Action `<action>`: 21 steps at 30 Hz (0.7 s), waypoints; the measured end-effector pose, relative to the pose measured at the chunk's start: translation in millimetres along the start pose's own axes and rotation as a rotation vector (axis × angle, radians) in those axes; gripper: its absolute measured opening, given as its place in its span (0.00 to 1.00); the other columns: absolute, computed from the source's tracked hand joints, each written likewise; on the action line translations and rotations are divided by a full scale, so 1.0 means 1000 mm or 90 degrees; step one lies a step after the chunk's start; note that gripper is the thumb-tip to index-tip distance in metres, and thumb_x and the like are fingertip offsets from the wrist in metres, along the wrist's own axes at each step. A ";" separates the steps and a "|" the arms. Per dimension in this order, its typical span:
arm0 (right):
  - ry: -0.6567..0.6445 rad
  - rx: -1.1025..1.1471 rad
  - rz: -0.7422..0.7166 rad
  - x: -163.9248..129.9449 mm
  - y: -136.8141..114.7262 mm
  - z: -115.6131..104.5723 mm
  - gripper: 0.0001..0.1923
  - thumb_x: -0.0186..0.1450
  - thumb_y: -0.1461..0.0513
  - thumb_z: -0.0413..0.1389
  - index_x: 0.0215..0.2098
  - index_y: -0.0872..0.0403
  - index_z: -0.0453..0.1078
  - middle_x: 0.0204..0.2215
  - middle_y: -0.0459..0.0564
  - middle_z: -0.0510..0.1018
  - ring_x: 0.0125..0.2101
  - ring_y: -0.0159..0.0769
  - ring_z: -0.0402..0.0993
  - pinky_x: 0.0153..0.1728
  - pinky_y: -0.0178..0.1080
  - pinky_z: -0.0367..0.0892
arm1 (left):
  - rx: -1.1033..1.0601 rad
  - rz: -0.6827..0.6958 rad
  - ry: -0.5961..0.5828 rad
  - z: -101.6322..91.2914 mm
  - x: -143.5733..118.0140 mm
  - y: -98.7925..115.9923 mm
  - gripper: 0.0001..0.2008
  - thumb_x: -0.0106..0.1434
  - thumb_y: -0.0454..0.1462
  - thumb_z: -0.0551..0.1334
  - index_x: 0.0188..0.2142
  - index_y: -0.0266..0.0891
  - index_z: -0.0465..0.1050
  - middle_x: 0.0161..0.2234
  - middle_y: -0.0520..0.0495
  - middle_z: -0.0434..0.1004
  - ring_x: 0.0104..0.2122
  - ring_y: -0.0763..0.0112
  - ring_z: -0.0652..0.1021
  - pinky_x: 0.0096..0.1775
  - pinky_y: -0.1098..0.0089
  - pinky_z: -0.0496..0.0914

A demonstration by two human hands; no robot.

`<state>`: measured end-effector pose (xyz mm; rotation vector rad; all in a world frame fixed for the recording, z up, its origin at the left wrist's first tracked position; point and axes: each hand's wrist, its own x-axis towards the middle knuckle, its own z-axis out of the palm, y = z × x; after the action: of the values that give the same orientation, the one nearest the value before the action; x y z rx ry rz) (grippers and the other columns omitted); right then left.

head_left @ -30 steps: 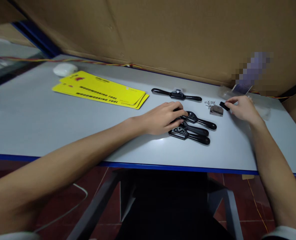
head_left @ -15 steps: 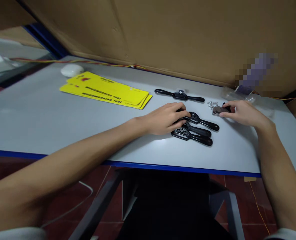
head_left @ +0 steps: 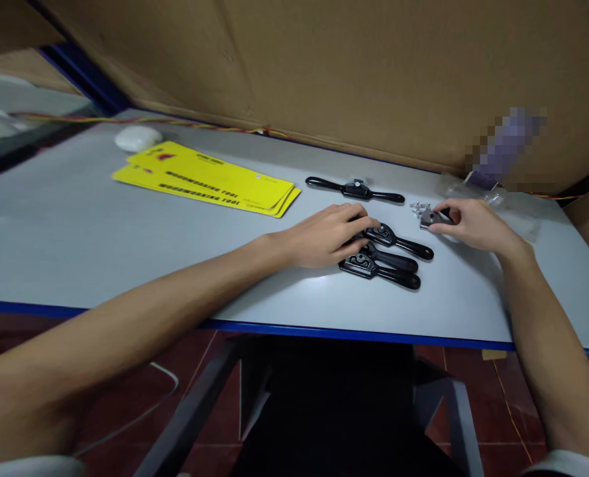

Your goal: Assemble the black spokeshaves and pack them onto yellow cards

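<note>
Right hand (head_left: 483, 225): grip pinches the metal blade (head_left: 425, 220) between thumb and fingers, above or on the tabletop (head_left: 324, 305), just beside the screws (head_left: 417, 208). Left hand (head_left: 321, 235): fingers lie over the left portions of three black frames (head_left: 391, 258); cannot tell whether that grip clenches. Blade sits rightward of the left grip, beyond the far frame's handle, apart. Frames' long axes run left-right, right ends slanting toward the person.
</note>
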<state>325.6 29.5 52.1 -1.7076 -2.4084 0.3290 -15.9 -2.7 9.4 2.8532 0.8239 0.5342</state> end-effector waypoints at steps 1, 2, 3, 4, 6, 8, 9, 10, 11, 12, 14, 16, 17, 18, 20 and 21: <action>-0.008 0.003 0.003 0.000 0.000 0.000 0.26 0.61 0.43 0.64 0.49 0.49 0.83 0.28 0.48 0.76 0.28 0.38 0.68 0.31 0.41 0.58 | -0.001 -0.001 0.001 0.000 0.000 0.000 0.22 0.77 0.41 0.49 0.63 0.36 0.70 0.50 0.36 0.74 0.47 0.56 0.76 0.54 0.53 0.73; -0.014 0.005 0.007 0.000 0.000 -0.001 0.27 0.61 0.42 0.64 0.49 0.50 0.83 0.28 0.48 0.76 0.28 0.38 0.68 0.31 0.41 0.57 | -0.004 -0.001 0.001 -0.001 0.000 0.001 0.22 0.77 0.41 0.50 0.63 0.36 0.70 0.49 0.36 0.74 0.47 0.56 0.76 0.54 0.54 0.73; -0.019 0.006 0.010 0.000 0.000 -0.001 0.27 0.61 0.42 0.64 0.49 0.50 0.83 0.28 0.48 0.76 0.28 0.38 0.67 0.31 0.41 0.57 | -0.007 -0.002 0.000 -0.001 0.000 0.001 0.21 0.77 0.41 0.50 0.63 0.36 0.70 0.49 0.36 0.74 0.47 0.56 0.76 0.54 0.55 0.73; -0.023 0.006 0.013 0.000 -0.001 -0.002 0.27 0.61 0.42 0.63 0.49 0.50 0.83 0.28 0.48 0.76 0.28 0.38 0.67 0.31 0.41 0.57 | -0.012 -0.003 -0.001 -0.001 0.000 0.001 0.21 0.77 0.41 0.50 0.62 0.36 0.70 0.48 0.37 0.75 0.47 0.56 0.76 0.54 0.55 0.73; -0.029 0.010 0.018 0.000 -0.001 -0.003 0.28 0.61 0.42 0.63 0.50 0.50 0.83 0.28 0.48 0.75 0.28 0.39 0.67 0.31 0.42 0.57 | -0.018 -0.006 -0.001 0.000 0.000 0.002 0.21 0.77 0.41 0.50 0.61 0.35 0.71 0.46 0.37 0.75 0.48 0.56 0.75 0.54 0.56 0.72; -0.038 0.017 0.021 0.000 -0.002 -0.004 0.29 0.61 0.41 0.62 0.51 0.50 0.82 0.29 0.48 0.75 0.28 0.39 0.67 0.31 0.43 0.58 | -0.017 -0.012 -0.002 0.000 0.000 0.002 0.21 0.77 0.41 0.50 0.61 0.35 0.71 0.46 0.37 0.76 0.48 0.55 0.75 0.54 0.56 0.72; -0.044 0.021 0.023 0.000 -0.002 -0.004 0.30 0.61 0.41 0.62 0.51 0.50 0.82 0.29 0.49 0.75 0.28 0.39 0.68 0.32 0.43 0.58 | -0.015 -0.014 -0.003 0.000 0.000 0.002 0.21 0.77 0.41 0.50 0.61 0.34 0.71 0.46 0.37 0.76 0.48 0.55 0.75 0.54 0.56 0.72; -0.049 0.023 0.024 -0.001 -0.002 -0.004 0.30 0.61 0.41 0.62 0.52 0.51 0.82 0.29 0.49 0.76 0.28 0.39 0.68 0.32 0.43 0.59 | -0.011 -0.016 -0.005 0.000 0.000 0.003 0.22 0.77 0.42 0.49 0.61 0.34 0.71 0.46 0.37 0.76 0.47 0.55 0.75 0.54 0.56 0.72; -0.053 0.024 0.025 -0.001 -0.001 -0.004 0.30 0.61 0.41 0.62 0.52 0.51 0.82 0.29 0.49 0.76 0.28 0.40 0.68 0.32 0.43 0.59 | -0.007 -0.018 -0.008 -0.001 0.001 0.003 0.23 0.77 0.42 0.49 0.61 0.33 0.71 0.46 0.36 0.76 0.47 0.55 0.75 0.54 0.56 0.72; -0.057 0.024 0.026 -0.001 -0.001 -0.005 0.30 0.61 0.41 0.62 0.52 0.51 0.81 0.29 0.49 0.76 0.28 0.40 0.68 0.32 0.43 0.59 | -0.003 -0.018 -0.013 -0.001 0.001 0.003 0.23 0.77 0.43 0.49 0.61 0.33 0.72 0.45 0.36 0.75 0.47 0.55 0.75 0.54 0.55 0.72; -0.062 0.027 0.024 -0.001 0.000 -0.005 0.30 0.61 0.41 0.62 0.53 0.50 0.81 0.29 0.48 0.75 0.28 0.40 0.69 0.32 0.43 0.60 | 0.001 -0.018 -0.024 -0.003 0.001 0.003 0.24 0.77 0.44 0.48 0.61 0.33 0.73 0.45 0.36 0.75 0.47 0.54 0.74 0.53 0.55 0.72; -0.066 0.030 0.023 -0.001 0.001 -0.005 0.30 0.60 0.42 0.63 0.53 0.49 0.80 0.29 0.47 0.75 0.28 0.39 0.69 0.32 0.43 0.60 | 0.002 -0.022 -0.034 -0.004 0.001 0.004 0.26 0.78 0.46 0.47 0.61 0.34 0.73 0.45 0.36 0.75 0.47 0.54 0.74 0.54 0.55 0.72; -0.068 0.031 0.022 -0.001 0.001 -0.006 0.29 0.60 0.42 0.64 0.53 0.49 0.80 0.28 0.47 0.75 0.28 0.39 0.69 0.32 0.43 0.60 | 0.005 -0.027 -0.038 -0.004 0.001 0.004 0.28 0.78 0.48 0.46 0.62 0.34 0.73 0.46 0.36 0.75 0.47 0.53 0.75 0.54 0.55 0.72; -0.068 0.031 0.023 -0.002 0.001 -0.006 0.28 0.60 0.43 0.64 0.52 0.49 0.80 0.28 0.47 0.75 0.28 0.39 0.69 0.32 0.43 0.60 | 0.010 -0.033 -0.041 -0.005 0.001 0.004 0.29 0.79 0.50 0.44 0.62 0.34 0.73 0.46 0.36 0.75 0.47 0.53 0.75 0.54 0.54 0.72; -0.069 0.030 0.025 -0.002 0.001 -0.006 0.27 0.60 0.44 0.64 0.51 0.49 0.80 0.28 0.47 0.74 0.28 0.39 0.68 0.31 0.42 0.60 | 0.030 -0.046 -0.046 -0.005 0.000 0.004 0.34 0.78 0.54 0.43 0.62 0.34 0.73 0.48 0.35 0.76 0.48 0.51 0.75 0.54 0.52 0.72; -0.071 0.031 0.026 -0.002 0.001 -0.006 0.27 0.60 0.44 0.64 0.51 0.49 0.80 0.28 0.47 0.74 0.28 0.39 0.68 0.31 0.42 0.60 | 0.042 -0.051 -0.048 -0.005 -0.001 0.004 0.36 0.77 0.57 0.43 0.63 0.35 0.73 0.49 0.34 0.76 0.49 0.49 0.75 0.54 0.51 0.72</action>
<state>329.2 28.5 57.5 -1.7644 -2.4217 0.4968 -16.4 -6.5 15.2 2.8641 0.9551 0.3941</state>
